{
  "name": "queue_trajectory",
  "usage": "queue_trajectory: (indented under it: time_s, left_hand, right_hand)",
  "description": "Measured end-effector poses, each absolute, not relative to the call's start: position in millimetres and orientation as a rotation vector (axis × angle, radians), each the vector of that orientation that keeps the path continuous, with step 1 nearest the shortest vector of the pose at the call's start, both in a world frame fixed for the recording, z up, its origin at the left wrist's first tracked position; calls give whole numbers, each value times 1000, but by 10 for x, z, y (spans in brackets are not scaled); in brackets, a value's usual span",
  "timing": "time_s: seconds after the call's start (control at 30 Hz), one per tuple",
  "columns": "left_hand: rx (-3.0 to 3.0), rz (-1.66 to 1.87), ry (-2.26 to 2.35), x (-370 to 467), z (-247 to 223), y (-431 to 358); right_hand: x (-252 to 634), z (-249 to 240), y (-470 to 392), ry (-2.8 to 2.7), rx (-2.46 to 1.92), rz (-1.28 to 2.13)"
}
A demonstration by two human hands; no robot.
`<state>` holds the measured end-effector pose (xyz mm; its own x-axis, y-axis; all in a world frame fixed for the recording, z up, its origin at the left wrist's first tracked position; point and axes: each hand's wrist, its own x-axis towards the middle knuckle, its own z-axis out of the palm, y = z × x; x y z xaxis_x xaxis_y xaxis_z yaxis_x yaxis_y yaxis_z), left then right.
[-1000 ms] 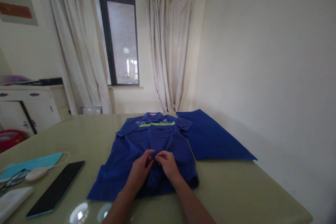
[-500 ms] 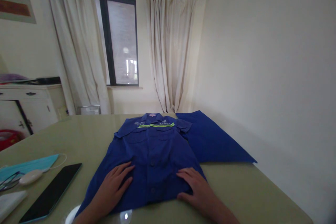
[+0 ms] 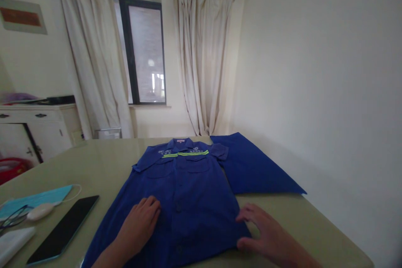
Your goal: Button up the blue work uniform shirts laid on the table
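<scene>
A dark blue short-sleeved work shirt (image 3: 197, 192) lies face up on the table, collar at the far end, with yellow-green stripes across the chest. My left hand (image 3: 141, 222) rests on the left part of its front, fingers curled together into the fabric; the fingertips are partly hidden. At the shirt's lower right edge is my right hand (image 3: 264, 228), thumb and fingers apart, with no cloth between them. Beyond it, a flat blue folded cloth (image 3: 257, 167) lies beside the shirt, near the right sleeve.
On the table (image 3: 103, 155), to the left, are a black phone (image 3: 64, 228), a light blue face mask (image 3: 37, 201), a white oval object (image 3: 40, 211) with a dark cord, and a white object (image 3: 15, 240). A wall (image 3: 314, 92) stands along the right.
My left fingers have curled in from lying spread. My right hand has moved right to the shirt's edge. The shirt has shifted toward me and slightly left, its front smoother.
</scene>
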<state>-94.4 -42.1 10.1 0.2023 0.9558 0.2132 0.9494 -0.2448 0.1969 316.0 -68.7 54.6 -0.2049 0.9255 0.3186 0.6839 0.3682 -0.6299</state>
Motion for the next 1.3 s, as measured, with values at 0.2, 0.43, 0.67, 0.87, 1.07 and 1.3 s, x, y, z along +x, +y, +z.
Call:
queue_trajectory:
  time_s: [0.2,0.43,0.67,0.87,1.07,1.3]
  left_hand:
    - [2295,610,1734,-354,232,378]
    - [2026,1069,1529,-447,-103,659]
    - [2078,802,1821,-464,-63,467]
    - [2003,837,1709,-506,-79,484]
    - [1882,893,1688,-517,-116,470]
    - [1727,1019,1504,-507,-52,430]
  right_hand:
    - [2020,831,-94,-2160,-1200,566]
    - [1186,387,616,-2216,-1655,466]
    - [1122,76,616,-2249,-1512,373]
    - [1180,12,733,-1951,-1322,765]
    - [1195,27,746,-1756,-1161,1068]
    - [1214,28,715,-1871,-1180,1034]
